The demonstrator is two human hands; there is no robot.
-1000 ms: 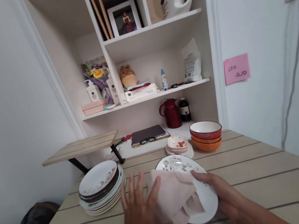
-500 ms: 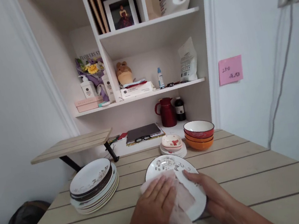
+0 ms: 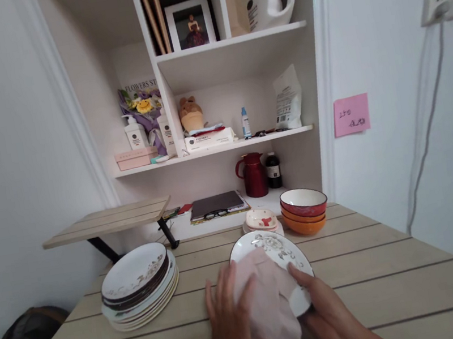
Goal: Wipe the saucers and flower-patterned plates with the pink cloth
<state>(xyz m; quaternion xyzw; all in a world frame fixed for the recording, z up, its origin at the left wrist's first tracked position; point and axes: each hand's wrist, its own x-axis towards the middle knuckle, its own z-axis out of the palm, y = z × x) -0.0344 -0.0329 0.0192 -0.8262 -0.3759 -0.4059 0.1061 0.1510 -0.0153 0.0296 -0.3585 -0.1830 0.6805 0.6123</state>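
A round white plate [image 3: 279, 247] with a dark rim and a grey-brown floral print is tilted toward me above the table. My right hand [image 3: 323, 303] grips its lower right edge, thumb on the face and fingers underneath. Over the lower left of the plate lies a pale pink cloth [image 3: 268, 300], its bottom hanging past the rim. My left hand [image 3: 231, 312] is at the cloth's left edge, fingers spread apart and touching it; the cloth partly hides the plate's left side.
On the slatted table [image 3: 375, 266] a stack of plates [image 3: 135, 275] stands left, below a small raised shelf [image 3: 109, 219]. Behind my plate are small dishes [image 3: 261, 219] and stacked bowls [image 3: 304, 211]. Farther back are a dark red jug [image 3: 254, 175] and a laptop [image 3: 215, 204].
My left hand has shifted left from lying flat on the cloth to its edge, fingers now spread. The cloth covers more of the plate's left side. My right hand keeps its grip on the plate.
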